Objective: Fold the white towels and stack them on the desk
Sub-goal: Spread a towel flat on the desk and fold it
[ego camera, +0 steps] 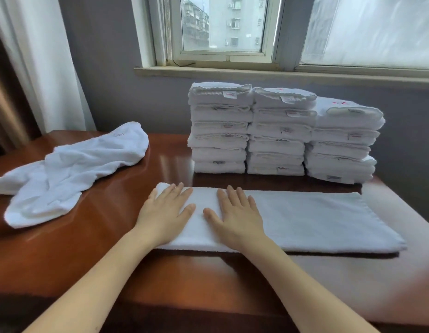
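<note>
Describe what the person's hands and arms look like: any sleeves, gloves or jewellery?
The left hand and right hand are both bare: no gloves, rings, watch or bracelet. No sleeve shows on either arm up to the frame edge.

We see a long white towel (316,219), folded into a flat strip, lying parallel to the near edge of the surface (100,236). A crumpled, unfolded towel (71,169) lies toward the left edge. Three stacks of folded towels (277,140) stand side by side at the far edge.
</note>
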Tool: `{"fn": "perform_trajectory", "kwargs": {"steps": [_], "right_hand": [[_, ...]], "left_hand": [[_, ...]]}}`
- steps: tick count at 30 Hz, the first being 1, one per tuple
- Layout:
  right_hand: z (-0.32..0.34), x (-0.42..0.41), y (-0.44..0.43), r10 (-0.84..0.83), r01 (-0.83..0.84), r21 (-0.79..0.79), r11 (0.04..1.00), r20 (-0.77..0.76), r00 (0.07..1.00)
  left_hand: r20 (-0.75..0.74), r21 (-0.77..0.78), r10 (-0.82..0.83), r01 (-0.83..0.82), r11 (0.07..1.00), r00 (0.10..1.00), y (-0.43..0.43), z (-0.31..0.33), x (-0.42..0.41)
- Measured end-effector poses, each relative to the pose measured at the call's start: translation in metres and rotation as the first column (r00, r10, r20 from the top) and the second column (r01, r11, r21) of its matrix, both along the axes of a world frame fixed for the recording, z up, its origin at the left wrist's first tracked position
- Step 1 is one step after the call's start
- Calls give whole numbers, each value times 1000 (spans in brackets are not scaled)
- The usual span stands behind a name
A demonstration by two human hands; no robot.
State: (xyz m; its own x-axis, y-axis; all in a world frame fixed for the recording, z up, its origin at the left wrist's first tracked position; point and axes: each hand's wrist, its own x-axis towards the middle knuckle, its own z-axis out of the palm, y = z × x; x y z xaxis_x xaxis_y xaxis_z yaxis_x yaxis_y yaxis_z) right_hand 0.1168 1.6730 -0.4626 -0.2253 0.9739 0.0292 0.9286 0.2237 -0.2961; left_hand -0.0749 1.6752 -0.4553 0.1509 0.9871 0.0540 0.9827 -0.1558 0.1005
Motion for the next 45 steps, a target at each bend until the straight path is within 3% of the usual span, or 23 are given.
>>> {"fn": "perform_trajectory", "kwargs": {"steps": [10,18,26,30,38,45], "right_hand": [[6,36,-8,11,-11,15,1000,-32,999],[10,147,-11,-162,162,14,987,74,984],[7,228,-17,-308,307,27,951,112,945],[6,245,-17,-429,428,38,903,45,902],[0,247,-22,-482,479,259,839,-57,874],[4,244,-29,-568,619,192,762,-262,780]], "left_hand": [[12,-75,6,-5,997,1000,-4,21,10],[166,23,-318,319,948,934,-6,22,138],[76,-18,-459,462,887,885,4,13,243],[91,11,-493,494,869,865,8,10,267],[108,43,-502,500,865,858,11,-5,273],[169,66,-506,503,862,846,9,-5,271]]}}
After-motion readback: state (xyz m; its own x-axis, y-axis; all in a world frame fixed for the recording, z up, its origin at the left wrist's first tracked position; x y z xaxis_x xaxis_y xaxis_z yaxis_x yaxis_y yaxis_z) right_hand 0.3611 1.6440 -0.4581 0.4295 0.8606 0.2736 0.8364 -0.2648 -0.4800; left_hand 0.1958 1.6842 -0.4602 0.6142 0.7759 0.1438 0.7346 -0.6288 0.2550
